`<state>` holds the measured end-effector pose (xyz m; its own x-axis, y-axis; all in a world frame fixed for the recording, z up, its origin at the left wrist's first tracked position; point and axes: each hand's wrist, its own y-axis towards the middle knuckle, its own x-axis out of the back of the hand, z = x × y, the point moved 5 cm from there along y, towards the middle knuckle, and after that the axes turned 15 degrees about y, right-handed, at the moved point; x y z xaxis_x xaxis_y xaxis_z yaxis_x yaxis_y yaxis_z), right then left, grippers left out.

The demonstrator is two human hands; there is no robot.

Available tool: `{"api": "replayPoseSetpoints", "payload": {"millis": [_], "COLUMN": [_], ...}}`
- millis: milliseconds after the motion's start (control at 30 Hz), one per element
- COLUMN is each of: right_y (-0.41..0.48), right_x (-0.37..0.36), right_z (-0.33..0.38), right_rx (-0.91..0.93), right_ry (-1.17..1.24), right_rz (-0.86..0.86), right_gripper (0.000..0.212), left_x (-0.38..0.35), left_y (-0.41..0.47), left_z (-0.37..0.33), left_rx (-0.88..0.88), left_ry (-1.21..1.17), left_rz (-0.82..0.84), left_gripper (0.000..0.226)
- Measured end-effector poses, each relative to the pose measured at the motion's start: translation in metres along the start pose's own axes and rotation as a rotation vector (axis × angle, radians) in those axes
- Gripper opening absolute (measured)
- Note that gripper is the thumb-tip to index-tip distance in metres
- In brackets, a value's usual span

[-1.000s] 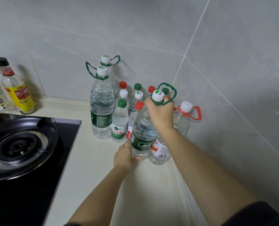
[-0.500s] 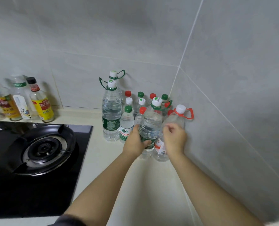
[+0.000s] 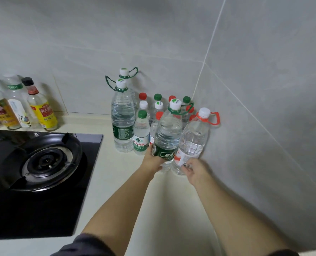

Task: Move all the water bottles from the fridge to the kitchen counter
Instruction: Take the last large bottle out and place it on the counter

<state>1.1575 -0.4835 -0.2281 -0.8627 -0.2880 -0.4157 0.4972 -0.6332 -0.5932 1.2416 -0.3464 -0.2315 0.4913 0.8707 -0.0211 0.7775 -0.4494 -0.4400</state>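
Fingers of left hand [image 3: 152, 160] grip the bottle [image 3: 167, 134], now down on the counter [image 3: 119, 172]; right hand [image 3: 196, 169] has let go, loose

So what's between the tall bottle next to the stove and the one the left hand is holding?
A small green-capped bottle stands there, with a red-capped one partly hidden by the held bottle, in the head view.

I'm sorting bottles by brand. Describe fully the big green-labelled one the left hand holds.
The large clear plastic water bottle has a white cap, a green carry loop at its neck and a dark green label. Nearly full, roughly upright, base on the cream counter. The left hand grips its lower part; a red-handled bottle stands beside it.
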Motion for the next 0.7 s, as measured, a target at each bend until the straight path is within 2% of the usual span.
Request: {"api": "replayPoseSetpoints", "payload": {"millis": [200,267,400,500,600,700], "right_y": [-0.026,-0.052,-0.118,-0.164,-0.216,-0.273], "right_x": [0.001,-0.010,-0.044,-0.071,-0.097,-0.116], "right_z": [-0.040,-0.062,-0.097,-0.129,-0.167,-0.213], "right_rx": [-0.093,-0.123,-0.095,0.110,0.482,0.863], "right_ry": [0.013,-0.049,-0.274,-0.704,-1.178,-1.571], "right_rz": [0.110,0.215,0.469,0.747,1.054,1.279], "right_gripper": [0.020,0.016,0.037,0.046,0.056,0.064], "left_x": [0.025,0.056,0.141,0.200,0.252,0.297], "left_y": [-0.051,-0.077,-0.145,-0.210,-0.283,-0.362], "left_z": [0.016,0.025,0.032,0.033,0.041,0.055], "left_rx": [-0.069,-0.095,-0.155,-0.183,-0.165,-0.025], "left_ry": [0.102,0.126,0.225,0.480,0.942,1.298], "left_rz": [0.108,0.052,-0.189,-0.391,-0.647,-0.847], "left_gripper": [0.086,0.079,0.065,0.063,0.064,0.067]}}
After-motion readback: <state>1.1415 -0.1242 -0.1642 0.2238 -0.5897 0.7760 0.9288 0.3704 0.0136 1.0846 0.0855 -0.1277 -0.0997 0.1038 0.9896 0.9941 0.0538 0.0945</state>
